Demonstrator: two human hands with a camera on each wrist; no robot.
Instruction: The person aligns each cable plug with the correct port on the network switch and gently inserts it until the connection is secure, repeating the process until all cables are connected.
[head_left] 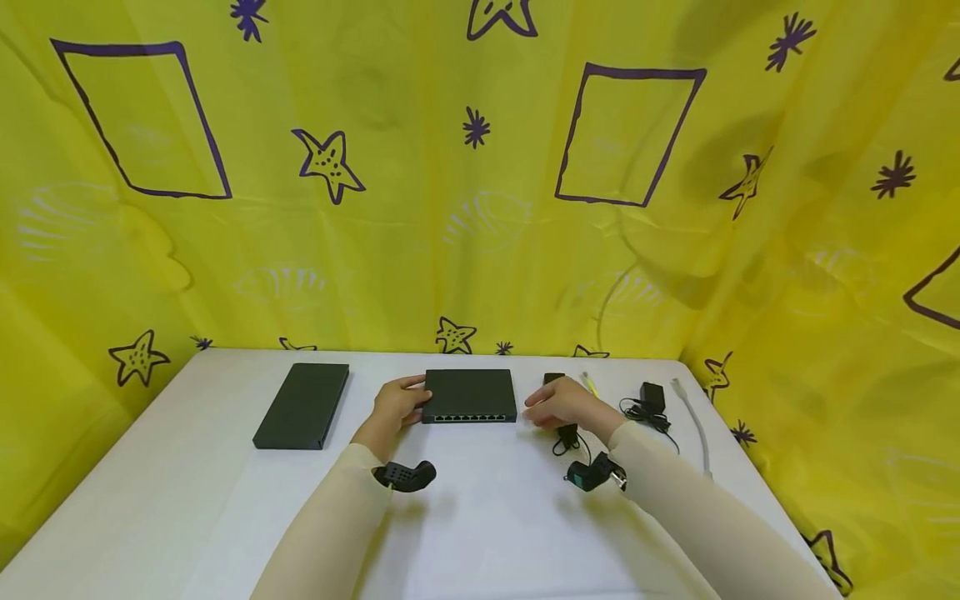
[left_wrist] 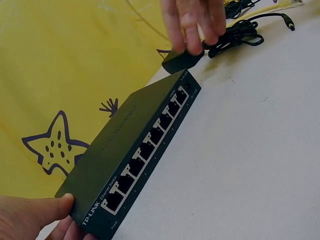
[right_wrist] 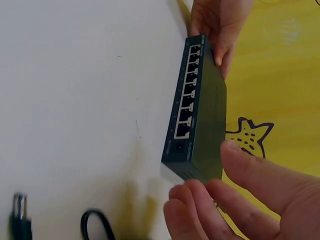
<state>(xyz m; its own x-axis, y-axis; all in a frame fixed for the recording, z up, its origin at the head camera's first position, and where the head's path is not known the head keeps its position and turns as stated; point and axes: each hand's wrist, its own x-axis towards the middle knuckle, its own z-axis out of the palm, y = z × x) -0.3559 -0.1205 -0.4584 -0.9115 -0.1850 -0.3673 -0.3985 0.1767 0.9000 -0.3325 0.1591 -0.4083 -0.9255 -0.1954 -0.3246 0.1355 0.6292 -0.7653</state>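
Note:
A dark TP-LINK Ethernet switch [head_left: 469, 390] lies in the middle of the white table, its row of ports facing me. My left hand [head_left: 392, 410] grips its left end; in the left wrist view the thumb [left_wrist: 62, 204] rests on the top and the fingers are partly hidden below. Beside the right end, my right hand [head_left: 564, 405] hovers with fingers loosely bent and nothing held. The right wrist view shows its thumb [right_wrist: 245, 162] apart from the switch's casing [right_wrist: 210, 115]. A black power adapter [left_wrist: 181, 62] sits behind and partly under the right hand.
To the left lies a flat black box [head_left: 302, 406]. On the right are a yellow cable [head_left: 589, 384], another black adapter [head_left: 652, 397] with coiled cord and a grey cable [head_left: 696, 421]. A yellow patterned curtain [head_left: 390, 250] hangs behind the table.

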